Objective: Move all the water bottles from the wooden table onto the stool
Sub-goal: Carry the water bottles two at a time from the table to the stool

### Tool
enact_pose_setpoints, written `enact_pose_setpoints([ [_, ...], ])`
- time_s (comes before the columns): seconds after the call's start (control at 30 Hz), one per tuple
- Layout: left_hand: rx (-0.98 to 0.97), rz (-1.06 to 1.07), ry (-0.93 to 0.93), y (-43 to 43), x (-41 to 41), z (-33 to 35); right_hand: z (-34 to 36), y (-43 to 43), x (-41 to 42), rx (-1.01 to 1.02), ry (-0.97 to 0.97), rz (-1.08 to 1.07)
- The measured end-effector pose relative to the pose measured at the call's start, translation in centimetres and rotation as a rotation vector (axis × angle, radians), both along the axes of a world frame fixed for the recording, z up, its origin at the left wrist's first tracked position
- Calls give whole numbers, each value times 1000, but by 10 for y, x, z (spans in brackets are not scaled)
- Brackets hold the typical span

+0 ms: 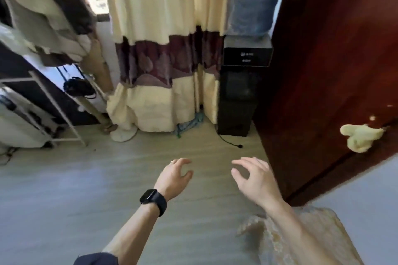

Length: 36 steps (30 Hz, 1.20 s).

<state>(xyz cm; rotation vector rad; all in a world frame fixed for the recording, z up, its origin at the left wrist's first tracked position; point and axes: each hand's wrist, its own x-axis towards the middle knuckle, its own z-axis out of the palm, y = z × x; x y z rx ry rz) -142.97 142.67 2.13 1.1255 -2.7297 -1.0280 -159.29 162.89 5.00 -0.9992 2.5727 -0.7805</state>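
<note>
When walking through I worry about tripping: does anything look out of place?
Yes. A black power cord lies loose on the floor beside the black appliance, its plug unconnected. A yellow cloth is bunched on the brown door.

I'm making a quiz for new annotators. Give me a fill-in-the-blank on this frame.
1. The left hand and the right hand both hold ____.
2. The black watch sits on the ____ wrist.
3. The cloth on the door is ____.
Missing words: nothing; left; yellow.
</note>
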Motion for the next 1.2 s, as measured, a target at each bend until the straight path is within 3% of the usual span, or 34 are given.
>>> enact_pose_setpoints([
  [0.23,-110,372,46,-161,174,31,28,-229,116,-43,12,426],
  [0.47,-238,750,145,-261,313,79,60,-408,240,-128,71,756],
  [1.2,-581,1414,40,-500,550,184,167,-830,496,-550,94,1437],
])
